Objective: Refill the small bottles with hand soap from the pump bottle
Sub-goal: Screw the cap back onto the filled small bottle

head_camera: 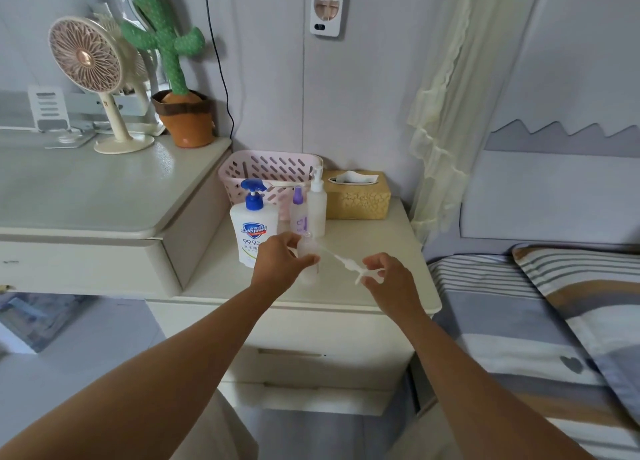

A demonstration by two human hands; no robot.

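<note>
Left hand: our left hand (282, 259) curls fingers and thumb round a small frosted translucent plastic bottle (306, 246), upright over the near middle of the cream wooden nightstand (363, 238); we cannot tell whether its base touches the top.
Right hand: our right hand (388, 276) pinches a white plastic pump head with a thin dip tube (349, 264).
Tube: it slants up and left to the small bottle's mouth; we cannot tell whether its tip is inside.
Soap: the white pump bottle with a blue pump and blue shield label (252, 234) stands just left of our left hand, partly behind it.
Other bottles: a clear spray bottle with a purple cap (298, 214) and a taller white pump bottle (317, 207) stand side by side, farther back.
Far edge: a pink slotted plastic basket (270, 167) on the left, a golden tissue box (358, 196) on the right.
</note>
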